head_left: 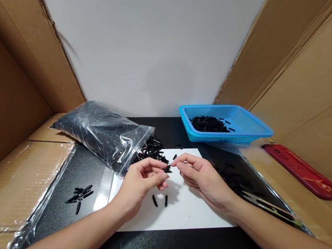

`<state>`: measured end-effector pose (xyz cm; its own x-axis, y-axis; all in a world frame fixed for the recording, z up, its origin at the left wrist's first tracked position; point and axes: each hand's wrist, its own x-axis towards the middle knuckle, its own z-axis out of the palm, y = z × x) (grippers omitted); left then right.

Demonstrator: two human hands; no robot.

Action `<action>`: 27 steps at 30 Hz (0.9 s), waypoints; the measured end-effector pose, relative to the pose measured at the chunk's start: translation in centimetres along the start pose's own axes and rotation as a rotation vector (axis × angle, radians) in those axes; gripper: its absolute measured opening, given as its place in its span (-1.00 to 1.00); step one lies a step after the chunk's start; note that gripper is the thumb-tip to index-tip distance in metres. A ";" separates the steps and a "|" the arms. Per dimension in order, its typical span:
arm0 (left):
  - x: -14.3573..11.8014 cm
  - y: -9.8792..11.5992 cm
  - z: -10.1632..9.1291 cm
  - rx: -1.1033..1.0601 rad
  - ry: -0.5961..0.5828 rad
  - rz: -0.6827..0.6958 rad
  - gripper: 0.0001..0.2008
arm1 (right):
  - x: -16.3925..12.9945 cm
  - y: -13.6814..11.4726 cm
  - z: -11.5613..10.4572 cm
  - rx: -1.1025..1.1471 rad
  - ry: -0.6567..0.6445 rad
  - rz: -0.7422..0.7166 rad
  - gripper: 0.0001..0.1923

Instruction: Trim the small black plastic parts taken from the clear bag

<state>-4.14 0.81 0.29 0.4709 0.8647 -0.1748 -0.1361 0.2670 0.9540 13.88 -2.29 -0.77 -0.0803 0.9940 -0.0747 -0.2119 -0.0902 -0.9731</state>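
My left hand (146, 181) is over the white sheet, its thumb and fingertips closing at a small black piece (167, 168) that partly merges with the dark pile behind. Close by, my right hand (199, 175) has its index finger and thumb nearly together and the other fingers curled; what it pinches, if anything, is too small to make out. Beyond the fingertips, a heap of black dried strips (152, 145) spills from a clear plastic bag (101, 129). Two loose black strips (155, 200) lie on the white paper (179, 215) below my hands.
A blue mesh basket (246, 123) with black strips inside stands at the back right. Several black strips (79, 193) lie grouped on the black tabletop at left. A red oblong object (305, 173) rests on cardboard at right. Cardboard walls (308, 59) flank both sides.
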 end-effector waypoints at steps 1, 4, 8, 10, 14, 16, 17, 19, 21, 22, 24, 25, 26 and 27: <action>0.0 0.0 0.0 0.015 -0.003 0.000 -0.82 | -0.1 0.0 0.1 -0.087 0.012 -0.036 -0.66; -0.1 0.0 0.0 0.067 -0.012 0.001 -0.84 | -0.3 -0.1 0.1 -0.325 0.046 -0.126 -0.69; 0.1 0.1 -0.6 0.311 -0.006 0.153 -0.91 | -0.3 -0.3 -0.1 -0.438 0.096 -0.166 -0.74; 0.6 0.1 -1.2 0.585 0.008 0.374 -0.91 | -0.3 -0.4 -0.2 -0.428 0.111 -0.184 -0.76; 1.9 -0.8 -2.3 1.057 -0.079 0.682 -0.76 | -0.3 -0.4 -0.2 -0.423 0.116 -0.206 -0.79; 2.6 -1.3 -2.4 1.210 -0.129 0.672 -0.74 | -0.3 -0.4 -0.2 -0.421 0.123 -0.219 -0.79; 2.8 -1.5 -2.4 1.275 -0.155 0.658 -0.73 | -0.3 -0.4 -0.2 -0.416 0.132 -0.232 -0.79; 3.2 -1.8 -2.1 1.388 -0.180 0.644 -0.67 | -0.1 -0.4 -0.4 -0.387 0.160 -0.252 -0.77; 3.5 -1.9 -1.7 1.486 -0.161 0.650 -0.55 | 0.2 -0.6 -0.7 -0.337 0.171 -0.237 -0.72; 3.6 -2.0 -1.5 1.528 -0.141 0.658 -0.50 | 0.4 -0.8 -0.9 -0.311 0.160 -0.215 -0.69; 3.8 -2.0 -1.2 1.606 -0.115 0.666 -0.47 | 0.7 -1.5 -1.4 -0.280 0.118 -0.165 -0.64; 3.9 -2.0 -1.1 1.640 -0.113 0.660 -0.48 | 0.8 -1.9 -1.8 -0.280 0.100 -0.145 -0.63; 4.0 -1.9 -1.0 1.670 -0.118 0.649 -0.52 | 0.8 -2.3 -2.2 -0.291 0.095 -0.131 -0.62; 4.2 -1.8 -0.9 1.692 -0.126 0.636 -0.56 | 0.7 -2.7 -2.7 -0.316 0.098 -0.124 -0.62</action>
<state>-2.75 4.37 -2.37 0.7735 0.5956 0.2168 0.5974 -0.7993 0.0645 17.01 -1.15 1.19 0.0248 0.9988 0.0428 0.0986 0.0402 -0.9943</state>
